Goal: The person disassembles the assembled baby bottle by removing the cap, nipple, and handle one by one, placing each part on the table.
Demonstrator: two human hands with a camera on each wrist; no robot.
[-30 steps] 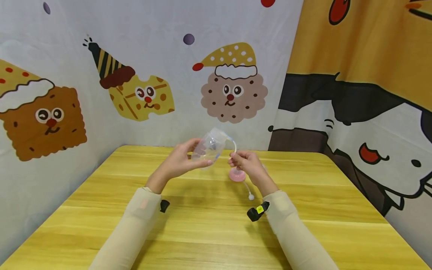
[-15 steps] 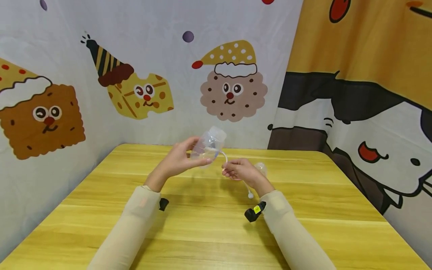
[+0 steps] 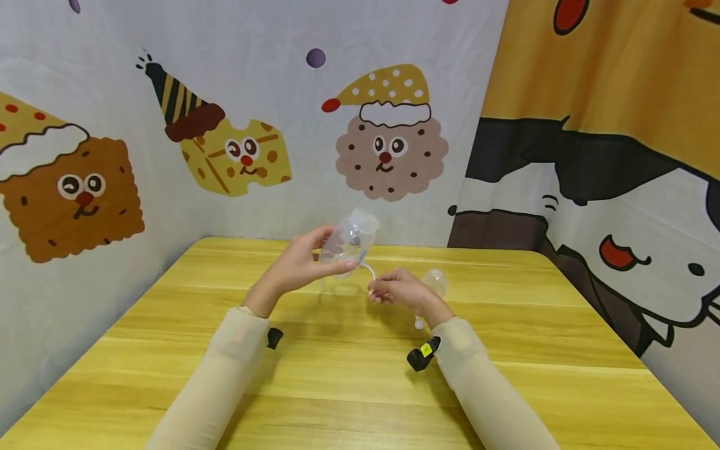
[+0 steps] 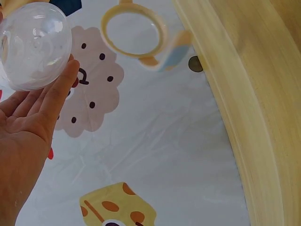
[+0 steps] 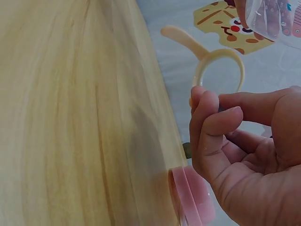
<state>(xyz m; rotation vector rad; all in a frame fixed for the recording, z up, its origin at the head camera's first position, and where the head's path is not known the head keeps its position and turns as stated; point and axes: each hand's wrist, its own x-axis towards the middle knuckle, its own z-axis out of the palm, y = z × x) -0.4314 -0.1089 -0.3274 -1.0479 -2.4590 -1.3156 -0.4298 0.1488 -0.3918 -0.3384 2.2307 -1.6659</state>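
In the head view my left hand (image 3: 298,265) grips a clear baby bottle (image 3: 350,240) above the table, tilted with its neck up and to the right. The left wrist view shows the bottle's rounded clear base (image 4: 37,47) and the fingers beneath it. My right hand (image 3: 402,290) pinches a cream two-handled bottle ring (image 3: 369,269), which sits partly hidden behind the bottle. From the right wrist, the ring (image 5: 242,70) stands apart from the bottle (image 5: 270,19), one curved handle (image 5: 181,38) sticking out; the fingers hide the other.
A pink collar (image 5: 188,193) with a clear dome cover (image 3: 435,282) is on the table behind my right hand. A white straw weight (image 3: 419,324) lies beside that wrist. The wooden table (image 3: 337,387) ends at a printed cloth backdrop (image 3: 264,219).
My right hand has moved left and down, taking the handled ring from beside the bottle's neck to lower behind its body. The dome cover has come into view. My left hand keeps the bottle nearly still.
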